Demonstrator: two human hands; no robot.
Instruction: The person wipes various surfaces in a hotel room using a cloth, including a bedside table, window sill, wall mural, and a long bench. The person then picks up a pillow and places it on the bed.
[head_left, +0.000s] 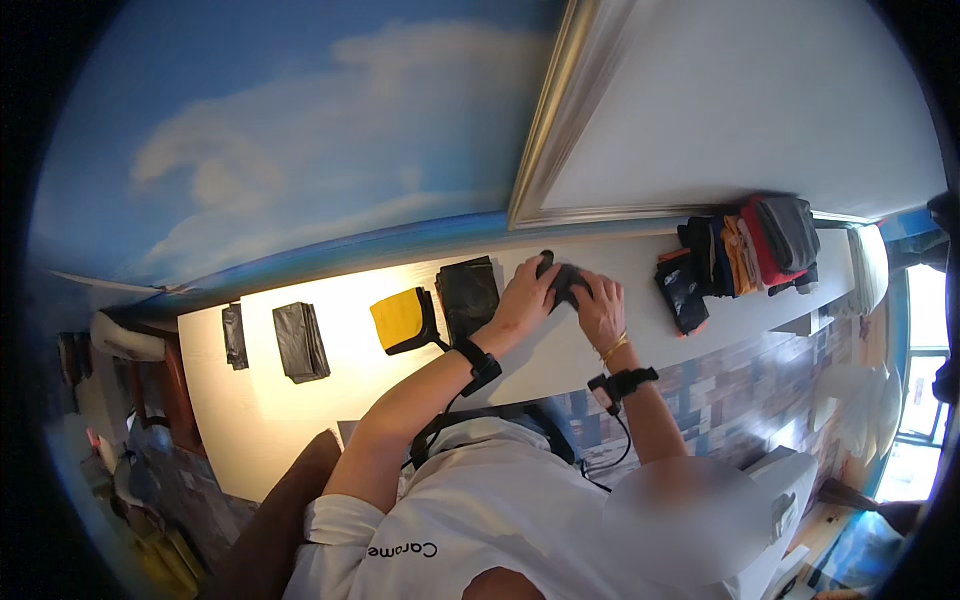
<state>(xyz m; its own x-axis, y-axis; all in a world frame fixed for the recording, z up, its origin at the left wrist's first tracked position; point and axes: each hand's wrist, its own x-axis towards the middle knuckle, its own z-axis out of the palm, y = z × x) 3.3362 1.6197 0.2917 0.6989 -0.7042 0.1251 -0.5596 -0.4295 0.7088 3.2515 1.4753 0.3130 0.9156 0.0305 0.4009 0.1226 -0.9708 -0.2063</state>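
My left hand (523, 298) and my right hand (602, 306) are close together over the white table (540, 367). Between them is a dark grey bundle of cloth (566, 287), gripped from both sides by my fingers. Its exact kind is hidden by my hands. Just left of my left hand lies a stack of folded black plastic bags (469, 296). Beside that stack sits a folded yellow and black cloth (401, 319), near the cable of my wrist strap.
Folded black plastic (300, 341) and a narrower black bundle (235, 336) lie at the table's left. Folded clothes (739, 255) lean against the wall at right, beside a black plastic-wrapped packet (682, 292). A brown chair (176, 390) stands beyond the left end.
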